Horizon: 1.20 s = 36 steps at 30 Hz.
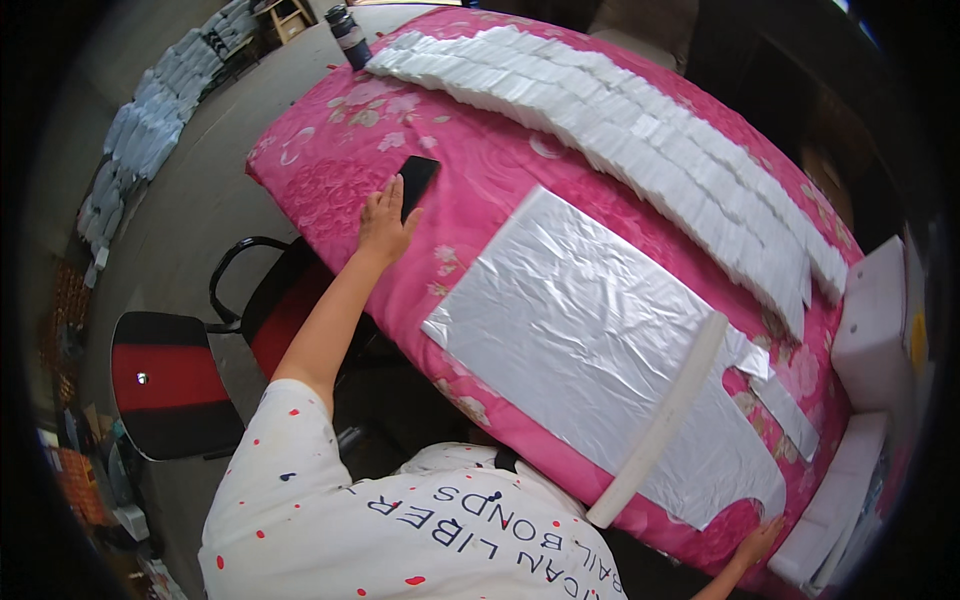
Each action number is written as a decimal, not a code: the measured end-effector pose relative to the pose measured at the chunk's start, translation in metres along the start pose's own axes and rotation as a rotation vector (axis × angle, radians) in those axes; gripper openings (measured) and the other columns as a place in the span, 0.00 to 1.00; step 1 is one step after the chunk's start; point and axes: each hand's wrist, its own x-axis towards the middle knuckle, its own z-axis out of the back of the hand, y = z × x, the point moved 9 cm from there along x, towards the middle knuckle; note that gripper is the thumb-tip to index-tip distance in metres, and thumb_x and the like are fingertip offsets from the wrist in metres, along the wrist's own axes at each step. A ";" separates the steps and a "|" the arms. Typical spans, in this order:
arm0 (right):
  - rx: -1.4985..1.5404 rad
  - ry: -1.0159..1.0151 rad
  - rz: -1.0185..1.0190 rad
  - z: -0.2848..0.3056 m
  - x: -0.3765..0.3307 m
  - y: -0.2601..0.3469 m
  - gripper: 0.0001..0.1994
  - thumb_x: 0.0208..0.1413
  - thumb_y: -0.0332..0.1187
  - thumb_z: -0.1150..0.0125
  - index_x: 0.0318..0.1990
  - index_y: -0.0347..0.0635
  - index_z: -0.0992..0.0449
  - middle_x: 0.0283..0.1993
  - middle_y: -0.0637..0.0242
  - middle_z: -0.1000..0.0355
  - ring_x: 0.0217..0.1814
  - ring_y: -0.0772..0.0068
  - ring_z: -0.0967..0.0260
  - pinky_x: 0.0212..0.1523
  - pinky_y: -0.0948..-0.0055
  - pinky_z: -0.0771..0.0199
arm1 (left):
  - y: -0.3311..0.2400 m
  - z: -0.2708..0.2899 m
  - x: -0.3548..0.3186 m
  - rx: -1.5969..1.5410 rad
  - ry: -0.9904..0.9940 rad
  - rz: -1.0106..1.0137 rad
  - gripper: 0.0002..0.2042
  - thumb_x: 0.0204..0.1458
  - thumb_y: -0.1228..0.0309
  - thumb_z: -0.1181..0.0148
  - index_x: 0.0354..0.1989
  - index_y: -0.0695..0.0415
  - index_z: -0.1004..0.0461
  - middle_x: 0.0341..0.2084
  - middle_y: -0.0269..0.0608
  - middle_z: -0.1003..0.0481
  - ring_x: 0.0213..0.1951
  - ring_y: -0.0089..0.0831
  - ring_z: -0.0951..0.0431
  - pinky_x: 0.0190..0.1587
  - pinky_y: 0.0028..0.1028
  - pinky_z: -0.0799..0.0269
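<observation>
My left hand (383,228) rests on the pink flowered cloth at the left of the table, fingers stretched out. It touches the lower left edge of a black smartphone (420,178) lying flat. At the lower right, my right hand (757,543) lies with its fingers extended at the cut end of a silver plastic sheet (570,310). This wrinkled sheet is spread over the table in front of me, with curved cut-outs at its right end. Across it lies a long white roll or tube (660,425), its near end at the table's front edge.
Long rows of stacked white folded pieces (600,115) run along the table's far side. A dark bottle (347,38) stands at the far left corner. White foam boxes (870,310) are at the right. A red and black chair (170,375) stands left; white sacks (150,125) line the wall.
</observation>
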 end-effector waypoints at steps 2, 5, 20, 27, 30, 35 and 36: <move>0.042 -0.012 -0.016 0.002 0.002 0.001 0.22 0.60 0.32 0.63 0.59 0.30 0.42 0.64 0.47 0.48 0.67 0.53 0.52 0.67 0.67 0.56 | 0.028 -0.024 -0.001 0.042 0.270 0.198 0.32 0.52 0.51 0.52 0.59 0.62 0.44 0.57 0.48 0.39 0.51 0.44 0.38 0.55 0.40 0.44; 0.073 0.019 -0.043 0.004 0.004 -0.006 0.21 0.60 0.31 0.62 0.58 0.29 0.41 0.63 0.45 0.47 0.67 0.51 0.52 0.66 0.68 0.56 | 0.022 -0.025 0.001 -0.018 0.212 0.051 0.33 0.52 0.50 0.52 0.60 0.63 0.45 0.57 0.48 0.40 0.51 0.46 0.39 0.55 0.40 0.44; 0.030 -0.024 -0.058 0.003 0.003 -0.012 0.17 0.58 0.30 0.58 0.52 0.28 0.34 0.56 0.46 0.37 0.59 0.53 0.40 0.61 0.68 0.44 | -0.250 0.029 -0.158 -0.718 0.302 -0.818 0.37 0.44 0.60 0.41 0.61 0.62 0.48 0.63 0.47 0.52 0.63 0.42 0.51 0.63 0.37 0.56; 0.105 -0.138 -0.077 0.031 -0.011 0.001 0.15 0.55 0.31 0.50 0.46 0.30 0.29 0.45 0.50 0.29 0.47 0.53 0.32 0.49 0.68 0.34 | -0.351 0.037 -0.219 -0.895 0.483 -1.080 0.39 0.46 0.59 0.44 0.63 0.65 0.54 0.64 0.52 0.57 0.64 0.44 0.54 0.63 0.38 0.57; 0.178 -0.172 -0.095 0.042 -0.013 0.003 0.15 0.52 0.32 0.46 0.45 0.32 0.28 0.42 0.52 0.28 0.44 0.55 0.31 0.47 0.68 0.33 | -0.390 0.038 -0.235 -0.991 0.544 -1.169 0.40 0.46 0.58 0.44 0.63 0.67 0.55 0.64 0.55 0.58 0.65 0.46 0.57 0.63 0.40 0.58; 0.264 -0.207 -0.092 0.079 -0.023 0.051 0.10 0.49 0.31 0.44 0.35 0.34 0.30 0.30 0.58 0.30 0.31 0.64 0.34 0.34 0.68 0.34 | -0.434 0.027 -0.266 -0.965 0.556 -1.266 0.39 0.47 0.57 0.44 0.62 0.68 0.53 0.64 0.56 0.56 0.66 0.46 0.58 0.65 0.42 0.62; 0.531 -0.231 -0.006 0.071 -0.022 0.036 0.08 0.48 0.29 0.43 0.29 0.35 0.35 0.23 0.67 0.39 0.25 0.73 0.42 0.27 0.71 0.39 | -0.445 0.025 -0.276 -0.978 0.568 -1.296 0.39 0.47 0.56 0.44 0.62 0.68 0.53 0.63 0.56 0.56 0.66 0.47 0.58 0.65 0.43 0.63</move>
